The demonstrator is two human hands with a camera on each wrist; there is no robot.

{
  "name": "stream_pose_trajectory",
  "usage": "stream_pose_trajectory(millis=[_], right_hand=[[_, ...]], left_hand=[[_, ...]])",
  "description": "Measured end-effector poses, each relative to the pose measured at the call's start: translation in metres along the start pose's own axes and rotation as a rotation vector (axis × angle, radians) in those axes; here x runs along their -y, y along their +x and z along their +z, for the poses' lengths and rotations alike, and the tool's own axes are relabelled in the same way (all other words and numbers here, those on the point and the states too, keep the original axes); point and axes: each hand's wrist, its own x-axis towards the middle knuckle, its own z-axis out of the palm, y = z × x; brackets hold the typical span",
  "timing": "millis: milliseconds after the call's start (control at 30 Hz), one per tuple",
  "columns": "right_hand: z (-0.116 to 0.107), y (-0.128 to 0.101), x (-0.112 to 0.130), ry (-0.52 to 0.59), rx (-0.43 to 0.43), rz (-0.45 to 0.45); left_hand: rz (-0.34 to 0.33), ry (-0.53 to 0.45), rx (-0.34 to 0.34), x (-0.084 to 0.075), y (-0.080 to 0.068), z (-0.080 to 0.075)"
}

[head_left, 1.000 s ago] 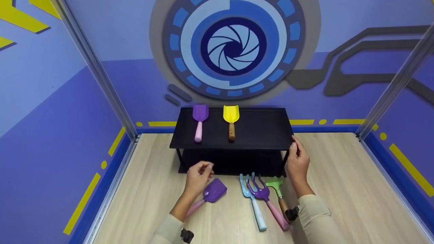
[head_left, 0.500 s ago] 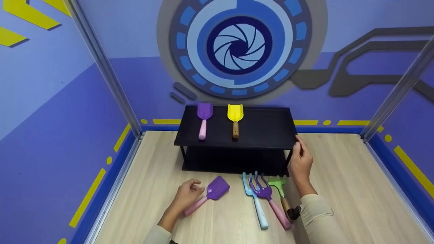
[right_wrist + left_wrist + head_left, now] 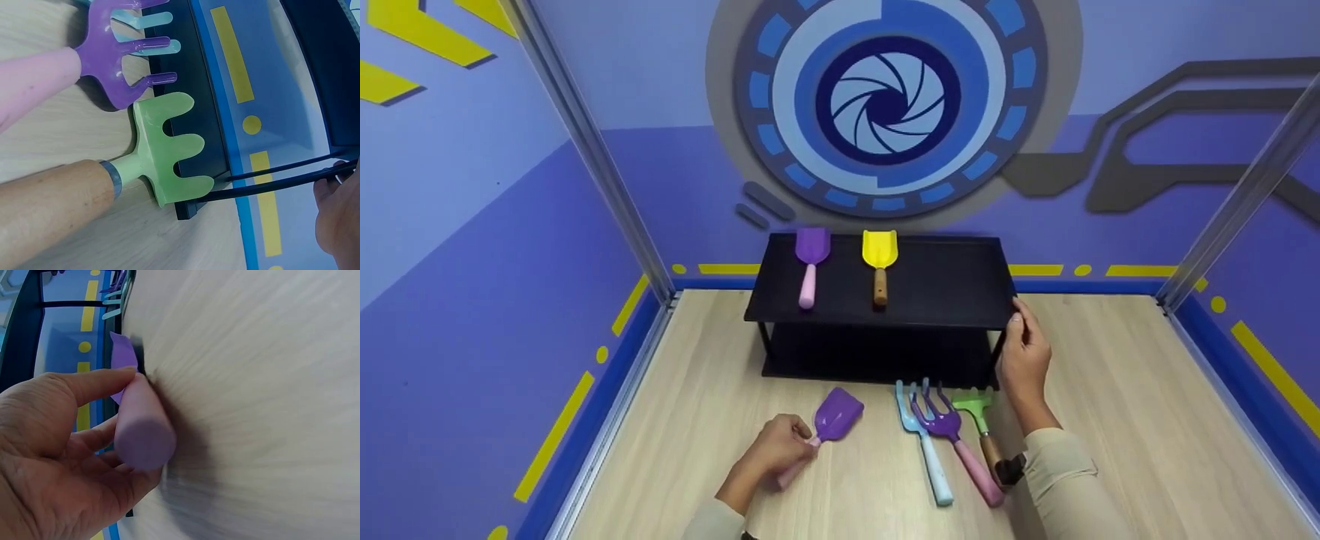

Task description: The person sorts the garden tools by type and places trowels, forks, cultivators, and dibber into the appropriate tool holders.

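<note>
My left hand [image 3: 781, 448] pinches the pink handle [image 3: 145, 427] of a purple toy shovel [image 3: 838, 415] between thumb and fingers, low over the table. The shovel's blade points away toward the black two-tier shelf [image 3: 945, 285]. At the shelf's right end, my right hand [image 3: 1026, 356] grips the edge of the upper tier, and in the right wrist view its fingers [image 3: 324, 191] curl at that edge. On the upper tier lie another purple shovel [image 3: 812, 247] with a pink handle and a yellow shovel [image 3: 880, 250] with a wooden handle.
In front of the shelf's right half, a light blue fork [image 3: 934, 469], a purple fork [image 3: 976, 472] with a pink handle and a green rake [image 3: 163, 146] with a wooden handle lie close together on the table. Blue panels stand behind and at both sides.
My left hand has come down and left from in front of the shelf and taken hold of the shovel's pink handle. My right hand stays on the shelf's edge.
</note>
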Motion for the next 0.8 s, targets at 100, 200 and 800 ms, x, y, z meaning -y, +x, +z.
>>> stream_pose_trajectory(millis=[100,200,800], right_hand=[[-0.001,0.000,0.000,-0.009,-0.009,0.000],[-0.001,0.000,0.000,-0.016,-0.010,0.005],[0.002,0.001,-0.001,-0.009,-0.009,0.009]], left_hand=[[-0.001,0.026,0.035,-0.005,0.000,0.000],[0.002,0.017,0.071,-0.006,0.000,0.000],[-0.106,-0.473,0.269,0.009,0.004,0.000]])
